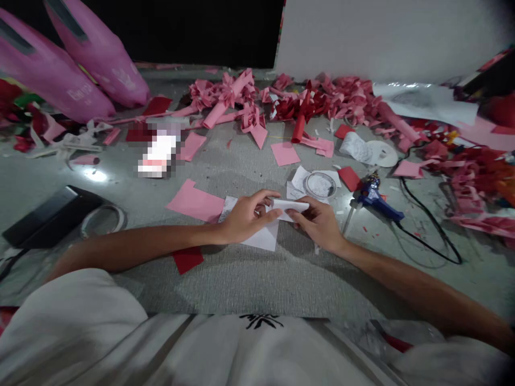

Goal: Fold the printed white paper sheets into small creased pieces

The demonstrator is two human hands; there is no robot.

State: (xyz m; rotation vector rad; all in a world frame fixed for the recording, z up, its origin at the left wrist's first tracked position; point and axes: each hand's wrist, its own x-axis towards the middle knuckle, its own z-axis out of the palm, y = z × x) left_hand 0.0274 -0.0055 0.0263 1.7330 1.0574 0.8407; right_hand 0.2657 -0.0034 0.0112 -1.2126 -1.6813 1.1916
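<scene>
Both my hands meet over the grey floor, pinching a small folded white paper (290, 207). My left hand (248, 216) grips its left end with fingers curled. My right hand (317, 223) pinches the right end between thumb and fingers. Under the hands lies a white sheet (263, 239). A pink sheet (196, 203) lies just left of them and a red square (188, 259) sits below my left wrist.
A blue glue gun (376, 197) with a black cord (430, 222) lies to the right. A clear round lid (319, 185) rests on paper scraps beyond my hands. Heaps of pink and red paper pieces (306, 102) fill the back. A black phone (52, 214) and tape ring (103, 220) lie left.
</scene>
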